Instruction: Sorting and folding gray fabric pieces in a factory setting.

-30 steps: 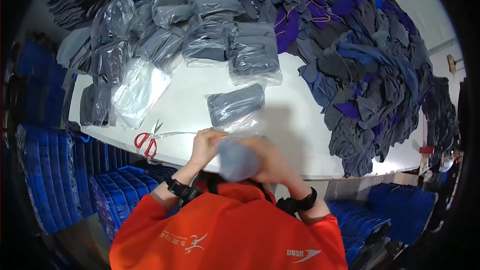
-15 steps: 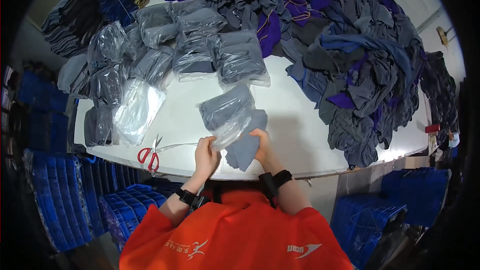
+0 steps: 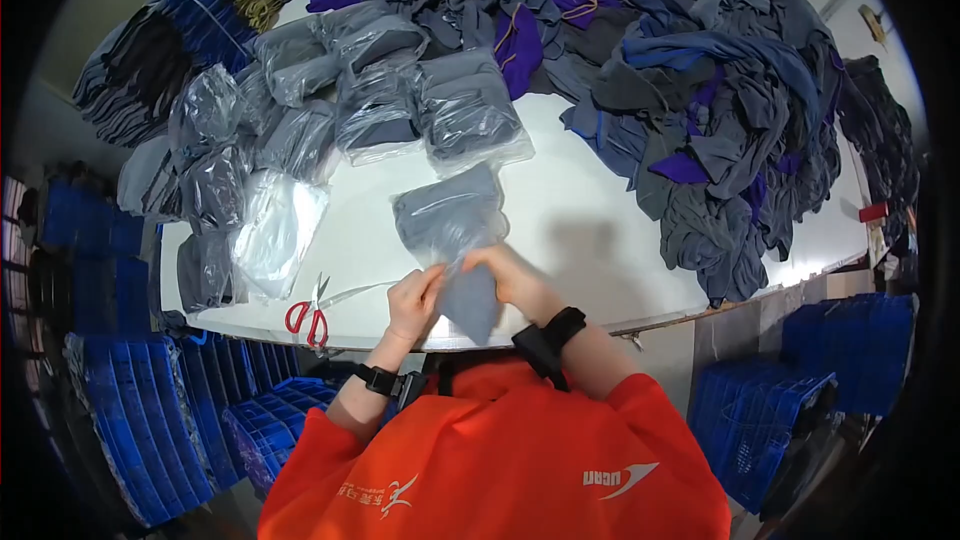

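A clear plastic bag (image 3: pixel 450 208) with folded grey cloth inside lies on the table in front of me. Out of its near end pokes a tapering flap of grey cloth (image 3: pixel 469 307) toward the table edge. My left hand (image 3: pixel 411 302) pinches the bag's near left edge, fingers closed. At the bag's mouth, my right hand (image 3: pixel 506 277) is closed on the plastic over the cloth, slightly blurred. Red-handled scissors (image 3: pixel 309 319) lie with blades parted, left of my left hand. Beside them is a stack of flat clear bags (image 3: pixel 279 232).
Bagged grey bundles (image 3: pixel 470 105) stand in rows at the back left, near strapped dark cloth stacks (image 3: pixel 140 60). A large heap of grey and purple garments (image 3: pixel 720 130) covers the right side. Blue crates (image 3: pixel 140 420) stand below the table's front edge (image 3: pixel 640 330).
My right hand has moved left and up, from the loose grey cloth to the bag's mouth. The cloth flap now sits narrower and closer to the bag. My left hand keeps its pinch.
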Demonstrator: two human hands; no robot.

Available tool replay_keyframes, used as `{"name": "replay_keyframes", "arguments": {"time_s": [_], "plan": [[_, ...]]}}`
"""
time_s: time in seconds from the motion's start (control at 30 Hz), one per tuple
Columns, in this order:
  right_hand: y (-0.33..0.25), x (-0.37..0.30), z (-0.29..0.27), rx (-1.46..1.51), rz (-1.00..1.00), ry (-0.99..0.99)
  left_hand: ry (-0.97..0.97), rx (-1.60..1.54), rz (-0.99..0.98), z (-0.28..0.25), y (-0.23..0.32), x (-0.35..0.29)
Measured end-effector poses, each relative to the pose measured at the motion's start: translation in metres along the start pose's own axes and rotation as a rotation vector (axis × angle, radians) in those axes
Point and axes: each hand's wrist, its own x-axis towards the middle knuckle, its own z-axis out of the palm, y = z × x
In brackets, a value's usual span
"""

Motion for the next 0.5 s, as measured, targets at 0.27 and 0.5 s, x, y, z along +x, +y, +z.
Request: {"name": "replay_keyframes", "arguments": {"time_s": [0.27, 0.5], "plan": [[0.024, 0.021, 0.023, 1.562, 0.115, -0.071, 0.35, -0.729, -0.747, 0.029, -0.024, 0.032], [0.029, 0.067, -0.013, 0.797, -0.237, 0.606, 0.109, 0.045, 0.205, 0.053, 0.058, 0.043]]}}
